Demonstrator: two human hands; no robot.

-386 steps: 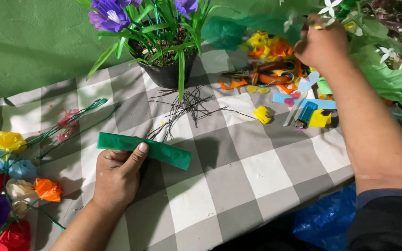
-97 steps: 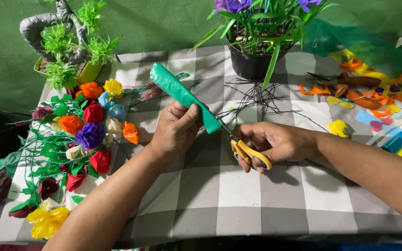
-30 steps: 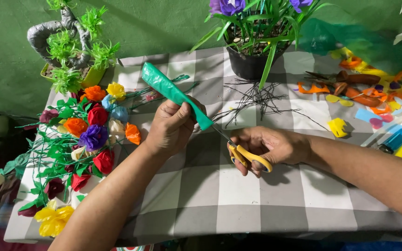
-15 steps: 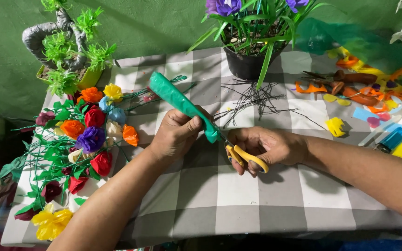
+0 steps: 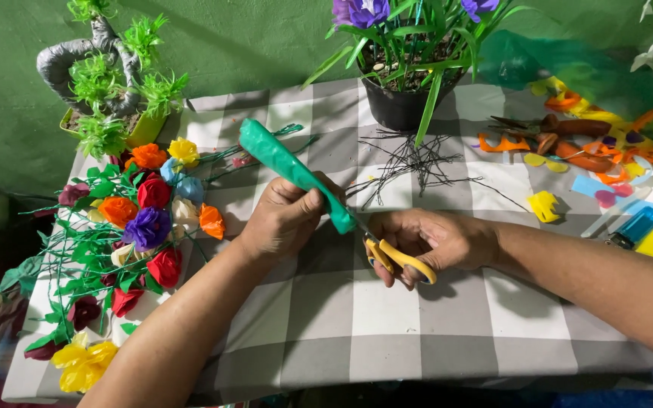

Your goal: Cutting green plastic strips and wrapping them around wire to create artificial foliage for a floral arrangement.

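Overhead, a grey-and-white checked surface (image 5: 417, 332) stands against a green wall (image 5: 251, 45). The left hand (image 5: 285, 219) is clenched around a folded green paper strip (image 5: 289, 170), held tilted above the surface. The right hand (image 5: 432, 242) grips yellow-handled scissors (image 5: 394, 258), whose blades are hidden where they meet the strip's lower end. Paper flowers (image 5: 141, 219) lie left, a black flowerpot (image 5: 402, 106) behind; coloured scraps (image 5: 606, 166) at right run out of view.
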